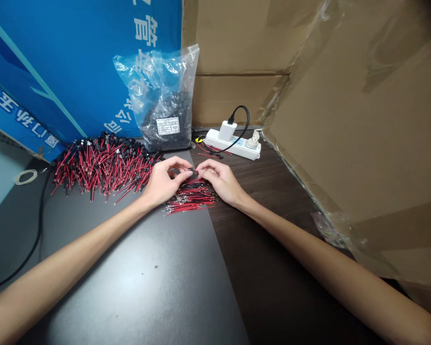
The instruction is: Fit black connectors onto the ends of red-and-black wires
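Observation:
My left hand (pixel 165 179) pinches a small black connector (pixel 191 169) between thumb and fingertips. Close beside it, the fingertips of my right hand (pixel 221 181) are closed on a short red wire (pixel 196 170) at the connector's right side. How far the wire sits in the connector is too small to make out. Just below both hands lies a bundle of loose red and black wires (pixel 192 197) with metal tips, laid roughly side by side. To the left of my left hand is a large heap of red and black wires with black connectors (pixel 104 165).
Behind my hands stands a clear plastic bag (pixel 168 117) of black parts with a white label. A white power strip (pixel 233 143) holds a charger (pixel 227 130) with a black cable. Cardboard walls (pixel 362 143) and a blue panel (pixel 75 62) enclose the table (pixel 136 287).

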Available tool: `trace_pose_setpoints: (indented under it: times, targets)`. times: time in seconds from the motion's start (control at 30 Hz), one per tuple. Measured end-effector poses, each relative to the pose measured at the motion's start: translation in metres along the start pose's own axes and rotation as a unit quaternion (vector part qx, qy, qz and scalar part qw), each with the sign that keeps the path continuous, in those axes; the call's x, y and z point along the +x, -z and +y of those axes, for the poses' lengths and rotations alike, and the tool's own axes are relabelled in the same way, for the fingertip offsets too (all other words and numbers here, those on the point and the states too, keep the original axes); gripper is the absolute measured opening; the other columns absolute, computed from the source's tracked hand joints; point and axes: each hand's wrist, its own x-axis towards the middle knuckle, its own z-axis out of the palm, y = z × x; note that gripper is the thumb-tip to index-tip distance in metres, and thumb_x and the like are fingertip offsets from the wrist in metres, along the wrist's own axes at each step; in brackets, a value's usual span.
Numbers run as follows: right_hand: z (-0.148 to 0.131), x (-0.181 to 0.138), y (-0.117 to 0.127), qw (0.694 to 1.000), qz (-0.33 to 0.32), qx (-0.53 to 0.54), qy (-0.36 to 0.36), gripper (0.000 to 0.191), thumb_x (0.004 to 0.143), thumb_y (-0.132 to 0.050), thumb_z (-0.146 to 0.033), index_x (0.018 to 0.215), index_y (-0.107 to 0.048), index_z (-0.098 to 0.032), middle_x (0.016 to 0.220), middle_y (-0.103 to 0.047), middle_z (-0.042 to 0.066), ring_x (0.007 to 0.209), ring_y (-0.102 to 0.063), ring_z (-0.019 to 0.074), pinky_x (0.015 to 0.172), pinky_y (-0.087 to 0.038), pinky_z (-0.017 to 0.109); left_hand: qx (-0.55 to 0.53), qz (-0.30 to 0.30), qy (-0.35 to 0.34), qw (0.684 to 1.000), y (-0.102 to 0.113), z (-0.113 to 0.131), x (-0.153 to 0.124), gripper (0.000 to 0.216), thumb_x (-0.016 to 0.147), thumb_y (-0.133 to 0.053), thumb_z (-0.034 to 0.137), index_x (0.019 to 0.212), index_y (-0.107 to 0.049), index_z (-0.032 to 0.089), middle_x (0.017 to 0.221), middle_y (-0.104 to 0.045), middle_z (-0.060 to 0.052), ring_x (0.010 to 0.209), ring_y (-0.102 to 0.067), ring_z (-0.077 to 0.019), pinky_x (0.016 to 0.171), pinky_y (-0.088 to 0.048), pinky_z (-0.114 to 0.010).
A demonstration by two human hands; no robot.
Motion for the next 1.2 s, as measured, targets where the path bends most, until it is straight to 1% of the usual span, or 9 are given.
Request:
trace_pose_setpoints:
  times: [0.13,0.37,0.8,1.0,1.2]
  targets:
    - [-0.001,0.0,-0.0007,1.0,-0.002,-0.013,0.008,0.014,0.082,-0.062,-0.033,0.078,-0.062,-0.019,0.074,-0.063,0.0,0.071,-0.057,0.0149,0.073,-0.046,0.031,0.004,-0.001,-0.003,1.0,-0.0006,-0.0002,0.0003,0.016,0.078,-0.074,0.027,0.089,-0.074,0.016,0.084,-0.073,-0.005,0.076,-0.066,-0.0163,0.065,-0.049,-0.028]
    - [0.0033,0.0025,-0.0008,1.0,-0.006,0.013,0.018,0.018,0.081,-0.067,-0.038,0.078,-0.064,-0.02,0.077,-0.065,0.0,0.073,-0.058,0.015,0.074,-0.048,0.031,0.012,0.0,-0.001,1.0,0.0001,0.0008,-0.0003,0.015,0.077,-0.074,0.027,0.088,-0.075,0.017,0.082,-0.074,-0.005,0.075,-0.066,-0.0163,0.063,-0.05,-0.028]
    - [0.002,0.0005,0.0021,0.999,-0.02,0.031,-0.001,0.023,0.076,-0.076,-0.041,0.076,-0.071,-0.019,0.076,-0.071,0.002,0.071,-0.061,0.0164,0.072,-0.051,0.033,0.04,0.012,0.031,0.999,0.002,0.0015,-0.0018,0.016,0.071,-0.079,0.03,0.082,-0.08,0.018,0.077,-0.077,-0.006,0.058,-0.061,-0.0143,0.057,-0.048,-0.029]
    - [0.0023,-0.0004,0.0018,0.999,-0.024,0.025,-0.002,0.024,0.076,-0.077,-0.042,0.078,-0.072,-0.019,0.076,-0.072,0.003,0.071,-0.062,0.0167,0.071,-0.051,0.033,0.035,0.011,0.043,0.998,0.0023,0.0007,-0.0021,0.016,0.07,-0.079,0.03,0.081,-0.08,0.018,0.076,-0.077,-0.007,0.061,-0.064,-0.0161,0.06,-0.05,-0.03]
    - [0.004,-0.0003,0.0024,0.999,-0.035,0.007,0.012,0.024,0.079,-0.074,-0.043,0.079,-0.072,-0.019,0.079,-0.072,0.004,0.073,-0.064,0.0174,0.072,-0.052,0.034,0.037,0.011,0.047,0.998,0.0024,0.0019,-0.002,0.015,0.07,-0.079,0.028,0.08,-0.08,0.018,0.077,-0.078,-0.007,0.06,-0.064,-0.0165,0.059,-0.051,-0.031]
